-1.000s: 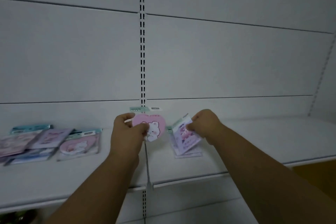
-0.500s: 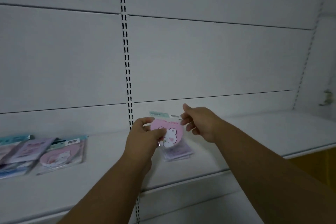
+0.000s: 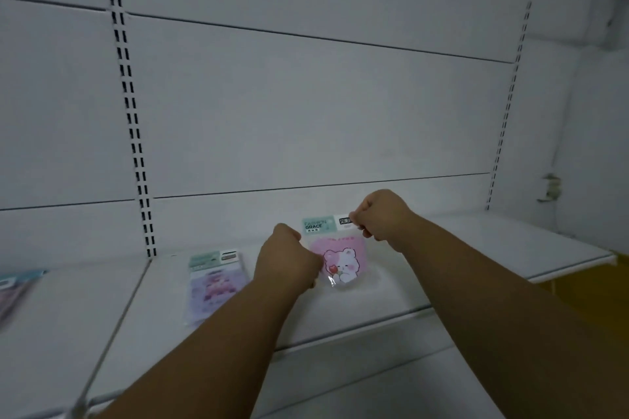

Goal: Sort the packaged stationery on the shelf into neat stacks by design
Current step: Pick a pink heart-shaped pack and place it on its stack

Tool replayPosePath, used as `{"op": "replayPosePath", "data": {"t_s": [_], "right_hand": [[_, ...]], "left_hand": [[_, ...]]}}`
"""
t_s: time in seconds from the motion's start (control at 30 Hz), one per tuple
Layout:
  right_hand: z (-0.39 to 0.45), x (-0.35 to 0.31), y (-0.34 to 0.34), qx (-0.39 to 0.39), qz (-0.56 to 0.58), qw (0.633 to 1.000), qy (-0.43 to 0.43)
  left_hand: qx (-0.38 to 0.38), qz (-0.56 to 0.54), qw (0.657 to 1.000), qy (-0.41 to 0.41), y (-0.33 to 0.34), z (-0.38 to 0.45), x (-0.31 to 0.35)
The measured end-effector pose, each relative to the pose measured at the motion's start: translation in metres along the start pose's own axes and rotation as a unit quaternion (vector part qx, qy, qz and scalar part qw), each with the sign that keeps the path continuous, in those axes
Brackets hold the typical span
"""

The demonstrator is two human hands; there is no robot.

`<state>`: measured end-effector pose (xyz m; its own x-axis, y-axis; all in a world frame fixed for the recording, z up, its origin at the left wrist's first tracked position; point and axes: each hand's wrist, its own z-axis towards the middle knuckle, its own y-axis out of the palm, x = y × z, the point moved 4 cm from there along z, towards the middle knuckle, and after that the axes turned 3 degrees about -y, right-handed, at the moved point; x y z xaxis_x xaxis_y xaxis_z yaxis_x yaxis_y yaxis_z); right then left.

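Observation:
A clear packet with a pink heart pad and a white bear sits low over the white shelf, its green header card at the top. My left hand grips the packet's left edge. Pinching the header's right corner is my right hand. To the left, a purple-design packet lies flat on the shelf, apart from both hands. I cannot tell whether the pink packet touches the shelf.
More packets, blurred, lie at the far left edge on the neighbouring shelf board. A slotted upright runs down the white back panel. Another upright stands at the right. The shelf's front lip crosses below the hands.
The pink heart packet has moved right, away from the purple packet, which now lies alone. My right hand has taken hold of the packet's header. The view has shifted right.

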<state>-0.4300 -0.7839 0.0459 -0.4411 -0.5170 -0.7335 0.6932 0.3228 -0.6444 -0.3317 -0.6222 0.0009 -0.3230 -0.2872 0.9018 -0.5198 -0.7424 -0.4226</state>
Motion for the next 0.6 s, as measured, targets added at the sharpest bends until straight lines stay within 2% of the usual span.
{"op": "replayPosePath", "data": {"t_s": [0.17, 0.33, 0.47, 0.6], "right_hand": [[0.047, 0.035, 0.008, -0.053, -0.129, 0.99, -0.03], [0.055, 0.05, 0.016, -0.074, -0.216, 0.968, -0.103], [0.047, 0.026, 0.006, -0.063, -0.161, 0.966, -0.193], [0.019, -0.03, 0.014, -0.047, -0.092, 0.953, -0.286]], "left_hand": [[0.031, 0.149, 0.988, 0.001, 0.04, 0.02, 0.007], [0.072, 0.298, 0.952, -0.001, 0.055, 0.02, 0.008], [0.111, 0.33, 0.937, 0.007, 0.05, 0.013, 0.012], [0.153, 0.337, 0.929, 0.033, 0.021, -0.002, 0.014]]}}
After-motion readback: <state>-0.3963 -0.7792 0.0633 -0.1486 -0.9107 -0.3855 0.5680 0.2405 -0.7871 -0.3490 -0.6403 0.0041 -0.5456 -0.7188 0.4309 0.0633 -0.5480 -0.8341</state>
